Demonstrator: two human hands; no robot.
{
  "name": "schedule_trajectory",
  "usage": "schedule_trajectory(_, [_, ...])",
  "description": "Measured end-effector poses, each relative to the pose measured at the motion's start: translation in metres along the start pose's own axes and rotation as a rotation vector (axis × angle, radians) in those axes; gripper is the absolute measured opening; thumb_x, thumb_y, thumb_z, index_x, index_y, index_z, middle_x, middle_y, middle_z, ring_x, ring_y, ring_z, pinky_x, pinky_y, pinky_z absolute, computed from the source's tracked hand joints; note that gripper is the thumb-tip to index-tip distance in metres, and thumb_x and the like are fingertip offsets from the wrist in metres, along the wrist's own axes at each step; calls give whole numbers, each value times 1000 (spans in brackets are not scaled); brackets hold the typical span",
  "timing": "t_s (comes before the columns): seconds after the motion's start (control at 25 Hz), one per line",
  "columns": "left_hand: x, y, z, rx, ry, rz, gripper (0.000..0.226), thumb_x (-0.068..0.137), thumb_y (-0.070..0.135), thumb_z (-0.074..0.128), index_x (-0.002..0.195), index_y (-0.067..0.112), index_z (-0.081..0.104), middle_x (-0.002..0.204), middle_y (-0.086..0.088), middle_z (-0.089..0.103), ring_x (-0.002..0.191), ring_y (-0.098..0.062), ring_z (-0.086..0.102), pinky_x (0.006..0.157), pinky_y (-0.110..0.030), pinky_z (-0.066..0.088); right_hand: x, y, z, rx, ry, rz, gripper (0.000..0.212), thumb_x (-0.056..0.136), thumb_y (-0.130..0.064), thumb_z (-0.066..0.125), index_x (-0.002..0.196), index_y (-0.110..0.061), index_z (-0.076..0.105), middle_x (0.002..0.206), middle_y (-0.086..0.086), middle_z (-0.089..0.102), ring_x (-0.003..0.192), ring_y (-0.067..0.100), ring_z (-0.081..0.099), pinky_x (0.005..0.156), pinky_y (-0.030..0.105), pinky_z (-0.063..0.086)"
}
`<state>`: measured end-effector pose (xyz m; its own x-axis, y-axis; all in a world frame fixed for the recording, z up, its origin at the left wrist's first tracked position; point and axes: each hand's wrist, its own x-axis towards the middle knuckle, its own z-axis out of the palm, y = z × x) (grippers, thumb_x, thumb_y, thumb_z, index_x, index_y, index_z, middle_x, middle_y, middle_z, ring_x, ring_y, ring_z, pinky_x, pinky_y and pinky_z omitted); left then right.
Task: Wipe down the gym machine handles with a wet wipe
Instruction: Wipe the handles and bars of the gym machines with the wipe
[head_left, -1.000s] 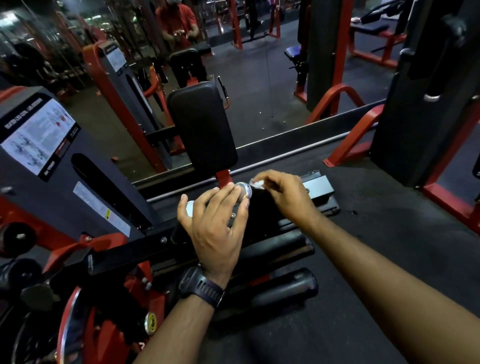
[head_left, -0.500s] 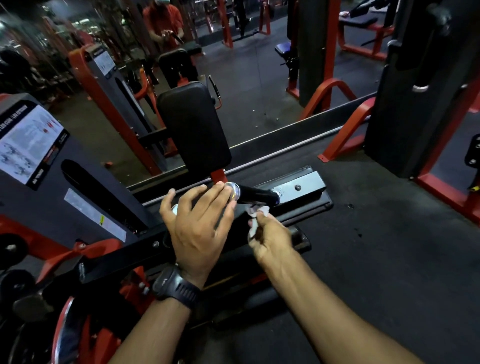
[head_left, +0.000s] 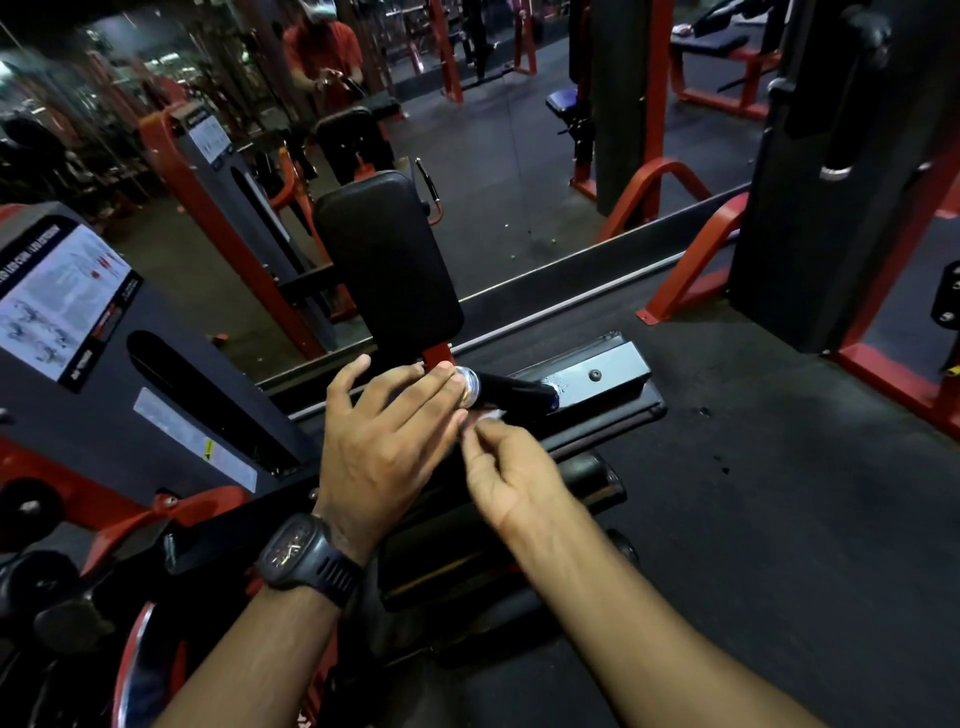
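The handle (head_left: 511, 391) is being steadied by straight left fingers (head_left: 415, 387) while the wipe (head_left: 488, 415), pinched in right fingers (head_left: 480, 434) just short of it, probably needs wrapping on.

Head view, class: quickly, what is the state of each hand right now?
Left hand: open, fingers straight, tips at the chrome end of the handle.
Right hand: closed, pinching the wet wipe.

1. A black pad (head_left: 387, 270) stands upright on a red post, centre.
2. A placard (head_left: 57, 306) with diagrams sits on the grey shroud (head_left: 171, 384), left.
3. A mirror (head_left: 493, 171) spans the far side and shows a person in a red shirt (head_left: 324, 52).
4. A red frame leg (head_left: 685, 265) slopes down to the dark floor (head_left: 779, 493), right.
5. A black roller (head_left: 587, 478) lies near centre.
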<state>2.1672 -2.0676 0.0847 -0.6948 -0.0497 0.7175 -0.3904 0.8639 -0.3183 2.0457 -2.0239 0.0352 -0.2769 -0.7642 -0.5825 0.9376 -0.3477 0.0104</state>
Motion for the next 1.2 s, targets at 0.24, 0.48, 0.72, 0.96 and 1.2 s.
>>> schedule_trajectory(0.24, [9,-13,-5,-25,-23,97,20,96,26,67,112,17,75,119,6,71,102,-22,68,99,-50,44,-13,-3,1,26,-74,42,22,95,18,38,86,8,56,93,18,57,90,21,58,69,21,59])
schedule_trajectory(0.48, [11,-16,-3,-60,-25,95,20,97,26,66,111,14,75,117,2,72,101,-23,68,97,-49,46,-46,-10,-4,-207,-121,-50,18,90,16,48,85,10,64,86,20,66,81,24,66,58,18,58])
schedule_trajectory(0.72, [7,-9,1,-63,-13,25,20,96,25,67,110,13,75,117,3,71,101,-24,68,95,-52,46,-40,-46,5,-1126,-302,-1021,15,89,-6,68,99,-14,76,96,-3,75,89,9,69,81,23,54])
schedule_trajectory(0.96, [3,-5,2,-32,7,18,22,97,25,66,112,13,75,119,2,71,104,-25,67,97,-52,45,-5,-83,36,-1830,-899,-1047,35,85,12,58,107,-9,74,103,-6,73,98,0,65,89,18,50])
schedule_trajectory(1.2, [2,-1,4,-20,20,5,20,97,24,65,111,13,75,120,2,71,105,-24,67,98,-53,45,22,-105,33,-2143,-911,-970,36,79,10,58,102,-13,74,98,-1,74,92,11,67,86,24,52])
